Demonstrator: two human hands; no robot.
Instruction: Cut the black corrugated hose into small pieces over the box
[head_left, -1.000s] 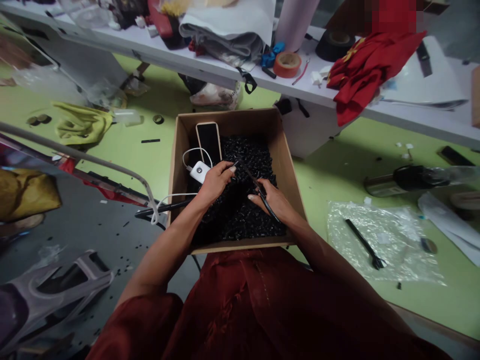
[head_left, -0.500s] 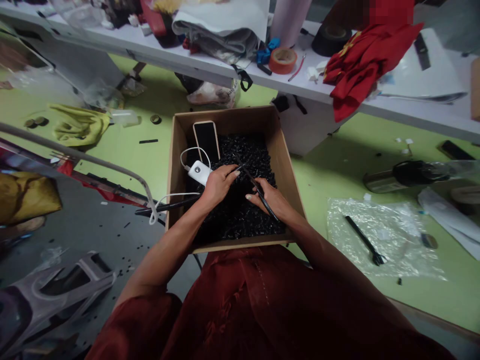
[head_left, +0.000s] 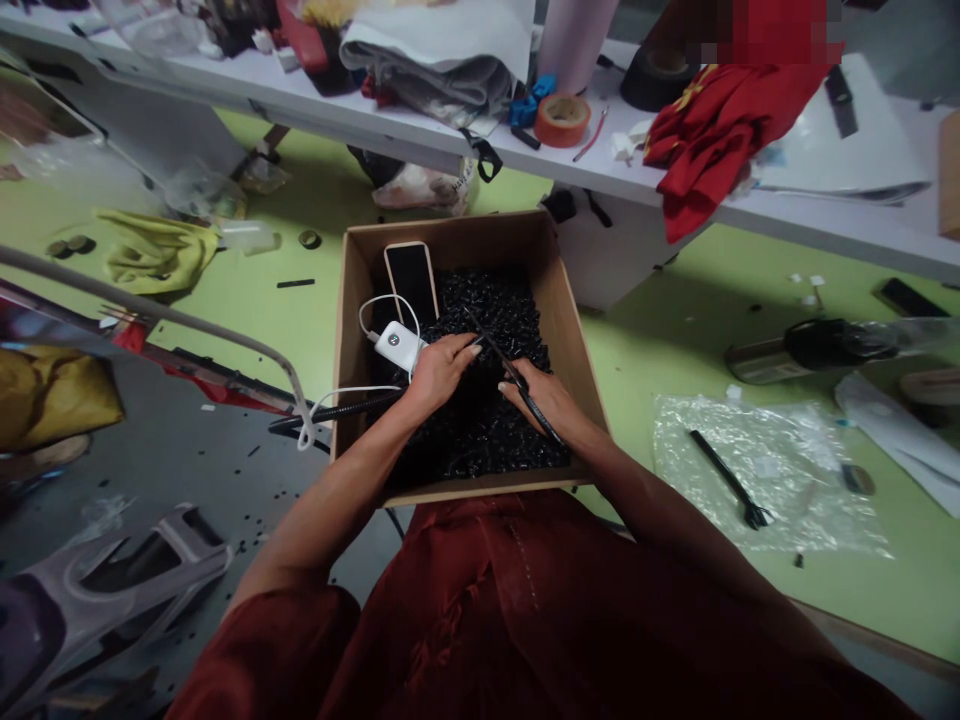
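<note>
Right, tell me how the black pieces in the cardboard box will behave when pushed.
The black pieces look small and loose, so they would probably slide apart around the left hand and right hand. Similar bits on the floor suggest they scatter easily.

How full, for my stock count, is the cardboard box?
The cardboard box is well filled: small black pieces cover nearly its whole floor.

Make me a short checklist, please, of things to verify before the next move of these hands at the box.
1. Right hand grip on the thin black rod: ok, fingers closed around it.
2. Left hand clear of the white power bank: cannot tell, very close.
3. Smartphone away from both hands: ok.
4. White cable free of the cardboard box wall: not ok, it lies across it.
5. Small black pieces all inside the box: not ok, some lie on the floor.
</note>
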